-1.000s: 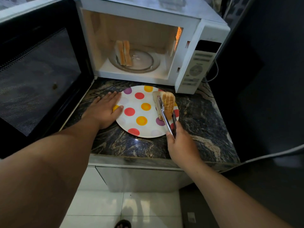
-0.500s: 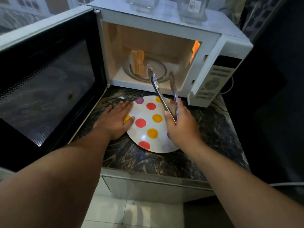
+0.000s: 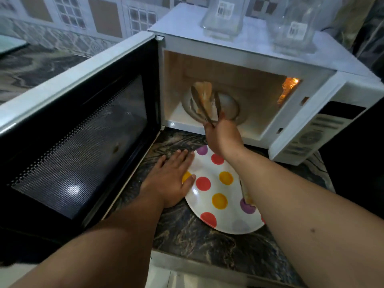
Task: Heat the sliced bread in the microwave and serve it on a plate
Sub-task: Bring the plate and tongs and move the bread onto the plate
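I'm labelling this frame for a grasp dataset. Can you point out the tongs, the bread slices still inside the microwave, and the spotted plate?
tongs (image 3: 204, 104): head view, on the left arm's mid-length.
bread slices (image 3: 205, 89): head view, on their upper part between the tong tips.
spotted plate (image 3: 207, 170): head view, on bare white surface between dots.

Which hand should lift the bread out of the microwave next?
The right hand: it holds the tongs at the bread slices inside the microwave. The left hand rests flat against the plate.
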